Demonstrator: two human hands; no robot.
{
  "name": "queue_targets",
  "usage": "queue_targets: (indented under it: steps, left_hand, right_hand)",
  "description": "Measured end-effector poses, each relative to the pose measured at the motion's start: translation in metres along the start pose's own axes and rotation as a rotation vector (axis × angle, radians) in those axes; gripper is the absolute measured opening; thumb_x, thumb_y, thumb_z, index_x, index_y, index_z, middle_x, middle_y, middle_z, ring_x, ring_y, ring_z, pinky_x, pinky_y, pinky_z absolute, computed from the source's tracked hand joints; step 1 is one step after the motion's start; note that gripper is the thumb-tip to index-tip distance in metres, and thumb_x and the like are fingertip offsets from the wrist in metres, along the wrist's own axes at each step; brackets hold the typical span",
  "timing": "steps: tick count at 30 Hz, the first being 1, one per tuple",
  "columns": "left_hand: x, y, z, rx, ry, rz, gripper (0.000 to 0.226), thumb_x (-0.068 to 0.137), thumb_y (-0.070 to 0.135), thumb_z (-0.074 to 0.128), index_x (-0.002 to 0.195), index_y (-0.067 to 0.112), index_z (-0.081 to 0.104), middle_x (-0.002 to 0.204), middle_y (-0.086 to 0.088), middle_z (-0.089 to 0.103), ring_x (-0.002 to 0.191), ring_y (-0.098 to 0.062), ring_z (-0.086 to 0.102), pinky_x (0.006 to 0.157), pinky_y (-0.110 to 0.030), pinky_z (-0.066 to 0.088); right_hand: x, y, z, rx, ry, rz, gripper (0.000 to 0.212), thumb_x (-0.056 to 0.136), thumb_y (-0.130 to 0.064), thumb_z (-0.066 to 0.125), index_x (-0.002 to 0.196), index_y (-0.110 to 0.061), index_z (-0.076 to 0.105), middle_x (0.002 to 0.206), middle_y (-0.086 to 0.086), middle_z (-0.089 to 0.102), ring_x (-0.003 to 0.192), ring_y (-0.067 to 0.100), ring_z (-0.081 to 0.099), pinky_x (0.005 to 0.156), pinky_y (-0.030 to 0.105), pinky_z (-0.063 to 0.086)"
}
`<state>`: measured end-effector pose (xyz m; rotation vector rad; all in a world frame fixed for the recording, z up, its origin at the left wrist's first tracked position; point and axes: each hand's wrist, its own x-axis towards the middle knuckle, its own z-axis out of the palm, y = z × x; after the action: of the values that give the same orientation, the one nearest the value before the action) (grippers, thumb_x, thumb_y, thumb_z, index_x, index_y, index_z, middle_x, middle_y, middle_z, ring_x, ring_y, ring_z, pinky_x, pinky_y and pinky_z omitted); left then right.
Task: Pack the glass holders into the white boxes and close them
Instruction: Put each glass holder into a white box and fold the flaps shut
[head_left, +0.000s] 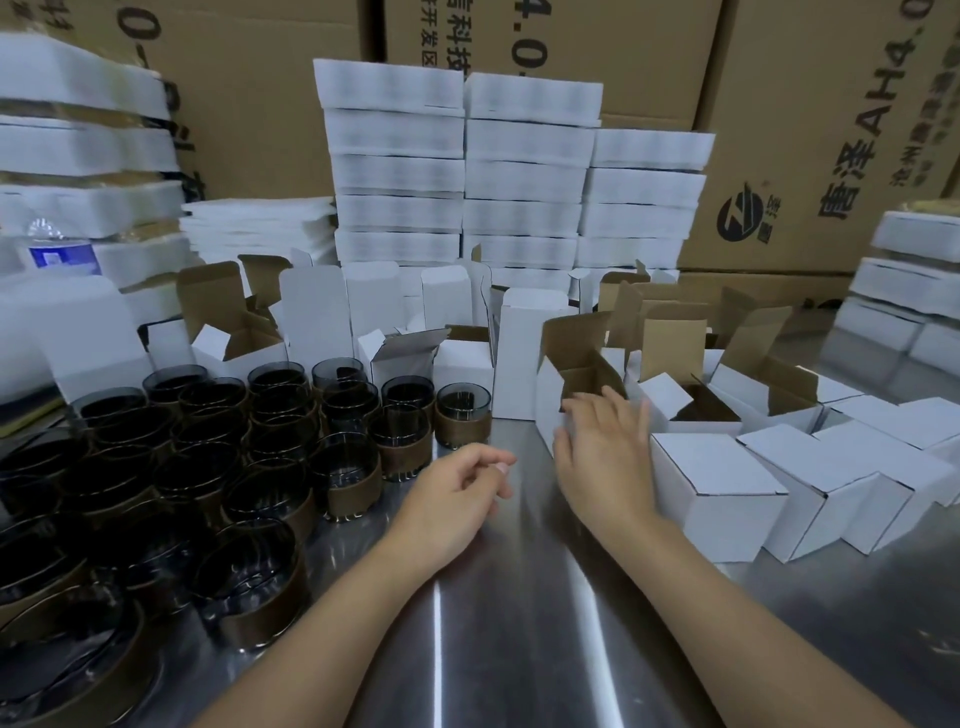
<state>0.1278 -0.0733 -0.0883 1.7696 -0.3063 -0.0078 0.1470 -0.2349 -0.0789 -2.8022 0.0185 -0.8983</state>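
Glass holders (249, 447), dark w/ brown bands, crowd the left of the steel table (519, 623), none boxed in view. Open white box (576, 384), brown inside, flaps up, stands centre-right; more open boxes (727, 384) behind it, closed boxes (722, 493) in a row to its right. Right hand (602, 452): fingers spread, flat against the open box's near side, holding nothing. Left hand (457, 493): loosely curled, empty, resting on the table near the nearest holders.

Risks (judged): holders stand rim to rim, so lifting one may knock its neighbour; a raised flap may catch a holder going in; the light box may slide under the palm.

Unclear: right-hand fingertips motion-blurred; box floor hidden; holders at lower left cut off by the frame edge; stacked white trays (467, 171) and brown cartons (779, 130) behind, contents unseen.
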Motion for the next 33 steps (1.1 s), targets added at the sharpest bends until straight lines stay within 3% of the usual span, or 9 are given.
queue_targets:
  steps: [5,8,10,15,19,22,25,29,33]
  left_hand:
    - [0.003,-0.003,0.000,0.062,0.077,0.062,0.018,0.092,0.014,0.058,0.095,0.029,0.067,0.088,0.003,0.068,0.072,-0.003,0.057,0.065,-0.011,0.043]
    - [0.003,-0.007,-0.002,0.152,0.127,0.142,0.023,0.086,0.012,0.065,0.101,0.029,0.065,0.099,0.006,0.063,0.073,0.006,0.055,0.072,-0.004,0.040]
    - [0.004,-0.008,-0.004,0.174,0.127,0.158,0.027,0.084,0.012,0.068,0.104,0.030,0.064,0.103,0.008,0.059,0.074,0.006,0.056,0.074,-0.003,0.039]
    - [0.002,-0.009,-0.005,0.220,0.115,0.165,0.039,0.080,0.017,0.073,0.105,0.042,0.056,0.110,0.014,0.053,0.087,0.005,0.056,0.078,-0.005,0.041]
    - [0.002,-0.008,-0.006,0.200,0.126,0.145,0.071,0.072,0.026,0.081,0.128,0.043,0.041,0.128,0.018,0.041,0.111,0.007,0.046,0.093,-0.022,0.045]
    - [0.002,-0.009,-0.005,0.162,0.072,0.144,0.097,0.067,0.032,0.084,0.144,0.035,0.026,0.136,0.016,0.037,0.115,0.012,0.042,0.086,-0.008,0.041]
    - [0.001,-0.010,-0.005,0.173,0.084,0.168,0.102,0.067,0.033,0.084,0.146,0.035,0.020,0.141,0.011,0.038,0.122,0.006,0.043,0.092,-0.014,0.042]
    - [0.000,-0.006,-0.007,0.178,0.081,0.162,0.105,0.062,0.049,0.076,0.148,0.036,0.017,0.147,0.009,0.033,0.134,-0.011,0.036,0.108,-0.040,0.039]
    - [-0.003,-0.004,-0.007,0.100,0.005,0.086,0.113,0.055,0.046,0.080,0.147,0.037,0.016,0.144,0.007,0.037,0.131,-0.011,0.043,0.107,-0.040,0.042]
  right_hand:
    - [-0.006,0.003,-0.004,0.111,0.196,-0.114,0.011,0.090,-0.016,0.061,0.096,-0.011,0.068,0.094,0.007,0.067,0.099,0.030,0.056,0.114,0.050,0.012]
    - [-0.008,0.007,-0.004,0.234,0.211,-0.134,0.011,0.090,-0.016,0.058,0.095,-0.010,0.065,0.093,0.005,0.064,0.098,0.026,0.052,0.111,0.052,0.024]
    - [-0.008,0.010,-0.003,0.308,0.209,-0.155,0.016,0.089,-0.020,0.054,0.096,-0.009,0.063,0.095,0.005,0.062,0.099,0.021,0.047,0.103,0.042,0.034]
    - [-0.006,0.012,-0.004,0.431,0.155,-0.191,0.020,0.087,-0.024,0.053,0.094,-0.009,0.064,0.096,0.002,0.059,0.097,0.017,0.045,0.084,0.017,0.029]
    - [-0.011,0.006,-0.006,0.514,0.228,-0.263,0.026,0.087,-0.029,0.051,0.091,-0.008,0.065,0.094,0.001,0.060,0.095,0.015,0.046,0.084,0.017,0.032]
    - [-0.018,-0.004,-0.007,0.500,0.292,-0.372,0.024,0.086,-0.028,0.052,0.090,-0.008,0.066,0.091,0.002,0.061,0.093,0.014,0.047,0.084,0.021,0.035]
    - [-0.023,-0.013,-0.008,0.467,0.320,-0.420,0.021,0.085,-0.028,0.054,0.089,-0.012,0.067,0.091,-0.001,0.061,0.093,0.012,0.048,0.085,0.026,0.036]
    - [-0.027,-0.019,-0.012,0.486,0.378,-0.459,0.019,0.083,-0.027,0.058,0.087,-0.013,0.069,0.095,-0.002,0.059,0.096,0.012,0.047,0.087,0.020,0.034]
    - [-0.028,-0.021,-0.013,0.499,0.348,-0.423,0.024,0.083,-0.032,0.056,0.091,-0.015,0.071,0.113,-0.006,0.051,0.109,0.013,0.043,0.094,0.013,0.030]
